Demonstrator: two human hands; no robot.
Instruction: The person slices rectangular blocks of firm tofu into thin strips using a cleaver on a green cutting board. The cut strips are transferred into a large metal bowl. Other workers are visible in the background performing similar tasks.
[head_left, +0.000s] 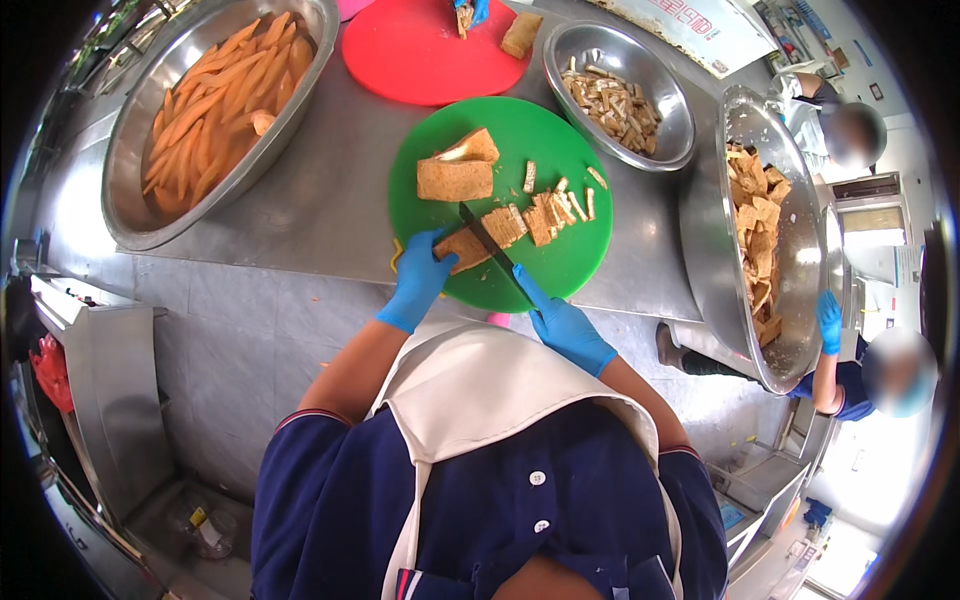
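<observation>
My left hand (417, 279), in a blue glove, presses a brown fried tofu piece (466, 251) against the round green cutting board (581, 259). My right hand (568, 326), gloved too, grips a knife (487, 241) with its index finger stretched along the top. The dark blade lies across the tofu, just right of my left fingers. Thin slices still stand together right of the blade, and loose tofu strips (555, 210) lie farther right. Thicker uncut tofu blocks (454, 180) rest on the board beyond the knife tip.
Beyond, another person's gloved hand (475, 11) holds tofu over a red board (435, 60). A steel bowl (679, 146) contains cut strips; a larger basin (701, 225) at right contains tofu pieces. Left, a basin (120, 202) holds peeled carrots (225, 112). A co-worker (840, 382) stands at right.
</observation>
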